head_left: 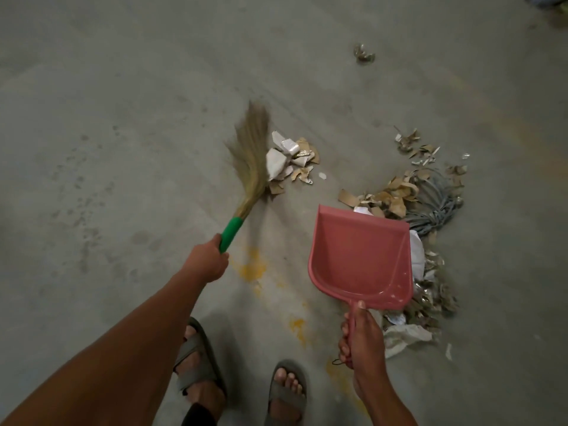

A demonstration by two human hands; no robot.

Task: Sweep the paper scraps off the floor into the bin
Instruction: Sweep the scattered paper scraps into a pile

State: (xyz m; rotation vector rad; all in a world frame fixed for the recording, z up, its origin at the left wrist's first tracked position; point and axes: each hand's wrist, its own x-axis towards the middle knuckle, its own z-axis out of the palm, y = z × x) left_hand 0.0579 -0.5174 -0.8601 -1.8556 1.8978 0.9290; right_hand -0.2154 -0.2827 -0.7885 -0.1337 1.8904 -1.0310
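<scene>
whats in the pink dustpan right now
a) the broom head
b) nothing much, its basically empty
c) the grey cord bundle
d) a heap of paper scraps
b: the dustpan, held by the right hand, shows bare pink inside, while the scraps lie on the floor by the broom and the cord bundle sits beyond the pan.

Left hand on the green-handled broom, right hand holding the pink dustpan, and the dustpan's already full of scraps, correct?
Not quite: the head view shows the dustpan empty. The scraps still lie on the floor. The left hand does grip the broom, the right hand the dustpan.
</scene>
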